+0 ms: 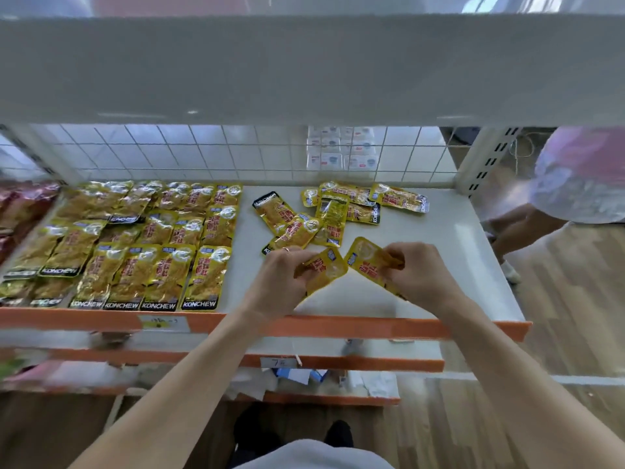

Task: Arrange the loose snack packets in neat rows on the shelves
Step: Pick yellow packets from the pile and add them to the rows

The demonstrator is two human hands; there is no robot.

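On the white shelf (439,258) with an orange front lip, yellow snack packets lie in overlapping rows (142,245) across its left half. A loose heap of the same packets (333,211) lies further back, right of the middle. My left hand (280,275) pinches one yellow packet (329,269) near the shelf's front. My right hand (419,272) grips a second yellow packet (363,257) just to the right. The two packets tilt toward each other and nearly touch at their upper corners.
A white shelf board (304,69) overhangs above, and a wire grid (203,154) backs the shelf. Red packets (20,204) sit at the far left. Lower orange-edged shelves (338,362) hold papers. Another person (575,184) stands beyond the right upright.
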